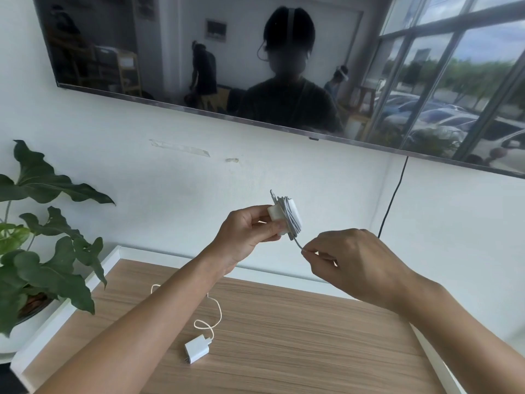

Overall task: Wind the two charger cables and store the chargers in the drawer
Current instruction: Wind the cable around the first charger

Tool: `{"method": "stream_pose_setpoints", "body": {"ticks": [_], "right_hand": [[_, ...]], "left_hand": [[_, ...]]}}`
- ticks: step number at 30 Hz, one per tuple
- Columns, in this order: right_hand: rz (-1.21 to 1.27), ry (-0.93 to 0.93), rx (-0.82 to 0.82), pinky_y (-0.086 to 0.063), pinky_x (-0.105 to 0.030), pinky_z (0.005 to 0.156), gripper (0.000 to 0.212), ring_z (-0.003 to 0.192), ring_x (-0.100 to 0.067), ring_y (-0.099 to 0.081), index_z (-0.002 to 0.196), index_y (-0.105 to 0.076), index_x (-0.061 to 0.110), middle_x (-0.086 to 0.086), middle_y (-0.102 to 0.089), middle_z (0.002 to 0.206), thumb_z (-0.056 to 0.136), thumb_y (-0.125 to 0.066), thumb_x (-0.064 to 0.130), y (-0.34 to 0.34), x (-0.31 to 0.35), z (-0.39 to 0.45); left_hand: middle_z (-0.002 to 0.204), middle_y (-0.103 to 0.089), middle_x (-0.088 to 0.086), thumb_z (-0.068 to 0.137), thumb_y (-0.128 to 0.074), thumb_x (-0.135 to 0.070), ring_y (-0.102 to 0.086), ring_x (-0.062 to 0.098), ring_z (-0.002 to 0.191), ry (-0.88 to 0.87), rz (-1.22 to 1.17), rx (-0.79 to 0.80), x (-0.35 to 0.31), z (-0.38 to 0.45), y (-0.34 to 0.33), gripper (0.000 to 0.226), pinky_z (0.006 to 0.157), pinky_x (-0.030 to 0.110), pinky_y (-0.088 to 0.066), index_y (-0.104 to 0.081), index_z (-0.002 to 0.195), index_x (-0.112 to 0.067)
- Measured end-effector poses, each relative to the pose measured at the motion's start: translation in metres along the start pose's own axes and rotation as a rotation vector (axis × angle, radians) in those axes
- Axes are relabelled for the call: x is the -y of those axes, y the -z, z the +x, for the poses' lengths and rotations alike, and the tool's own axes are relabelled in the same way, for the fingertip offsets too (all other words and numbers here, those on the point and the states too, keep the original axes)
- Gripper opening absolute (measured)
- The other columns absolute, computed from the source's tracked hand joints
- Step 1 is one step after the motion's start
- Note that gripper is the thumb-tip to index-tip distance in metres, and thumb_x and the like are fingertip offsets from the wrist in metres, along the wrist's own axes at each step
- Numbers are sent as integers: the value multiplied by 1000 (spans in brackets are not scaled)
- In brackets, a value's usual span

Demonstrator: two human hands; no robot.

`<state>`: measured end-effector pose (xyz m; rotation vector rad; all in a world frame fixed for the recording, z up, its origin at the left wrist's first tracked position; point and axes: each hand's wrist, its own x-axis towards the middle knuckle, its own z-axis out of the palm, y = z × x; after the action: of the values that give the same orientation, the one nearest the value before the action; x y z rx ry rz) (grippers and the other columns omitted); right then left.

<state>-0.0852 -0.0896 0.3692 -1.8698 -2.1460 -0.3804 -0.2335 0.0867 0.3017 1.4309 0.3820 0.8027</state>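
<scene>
Left grip: while my right works, my left hand [244, 234] holds the charger [279, 220], cable wound round it.
Right grip: my right hand [355, 260] pinches the cable end [298, 243].
Tabletop [312, 336]: second charger [196, 348], its cable [213, 311] loose.

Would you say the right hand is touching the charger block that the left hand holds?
Apart. The head view shows the right hand pinching only the cable's loose end, with wall visible between it and the charger block in the left hand.

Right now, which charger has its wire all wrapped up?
The charger held up in the left hand: its wire is wound round it. The other charger lies on the wooden top with its wire loose.
</scene>
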Motion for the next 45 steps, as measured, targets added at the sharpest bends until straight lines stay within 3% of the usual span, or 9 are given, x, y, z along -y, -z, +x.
{"method": "stream_pose_setpoints", "body": {"ticks": [3,9,13,19,23,28,32,36,45], "right_hand": [[-3,-3,-36,-48,-36,51,26,55,-20,-47,73,-63,21,5,-55,62,94,-56,36,0,5,5],[259,-215,-180,-47,-21,57,15,63,-12,-61,74,-71,23,12,-66,67,86,-78,29,0,4,10],[535,-398,-238,-47,-11,62,12,70,-8,-68,77,-72,18,6,-71,76,85,-81,17,-5,7,13],[850,-576,-245,-64,-40,74,9,79,-22,-77,86,-70,7,-7,-79,80,87,-78,10,-10,11,18],[1116,-672,-333,-63,-40,72,25,79,-26,-79,99,-57,6,-17,-79,85,86,-78,1,-6,13,20],[1277,-723,-379,-63,-42,81,57,85,-30,-78,123,-45,11,-18,-80,91,80,-83,9,-3,11,18],[1459,-736,-396,-59,-35,80,44,88,-30,-74,118,-45,8,-19,-78,93,86,-75,9,-5,6,17],[1328,-686,-342,-60,-34,80,15,86,-27,-74,112,-61,3,-15,-78,88,98,-63,4,-4,4,13],[987,-680,-316,-60,-26,69,10,64,-13,-68,93,-77,9,-4,-74,68,95,-68,10,-5,2,18]], "left_hand": [[94,-80,2,86,-83,-18,-74,15,89,-5,83,-11,-2,-1,-4,24,98,40,-60,-79,109,-14],[93,-79,-1,83,-87,-26,-70,11,80,0,167,-21,-3,-7,-2,26,87,34,-55,-79,106,-20],[101,-81,1,83,-86,-25,-77,20,97,-19,200,-34,-4,-11,-2,26,99,39,-57,-79,108,-22],[102,-80,-1,81,-88,-24,-77,21,91,-67,246,-129,-4,-13,-9,29,91,43,-59,-76,108,-25],[93,-79,-9,78,-90,-26,-71,9,74,-73,263,-183,-3,-14,-10,35,78,43,-58,-70,106,-27],[91,-79,-8,81,-88,-17,-69,7,76,-97,219,-153,-7,-12,-10,28,71,42,-57,-69,102,-18],[86,-78,-11,83,-85,-12,-67,5,73,-119,198,-148,-11,-10,-13,27,66,34,-55,-66,102,-10],[88,-79,-9,81,-85,-12,-68,6,74,-121,194,-147,-10,-8,-14,29,70,32,-55,-67,104,-11],[94,-81,2,82,-86,-11,-71,11,77,-109,127,-93,-9,-9,-14,28,70,24,-53,-68,104,-12]]}}
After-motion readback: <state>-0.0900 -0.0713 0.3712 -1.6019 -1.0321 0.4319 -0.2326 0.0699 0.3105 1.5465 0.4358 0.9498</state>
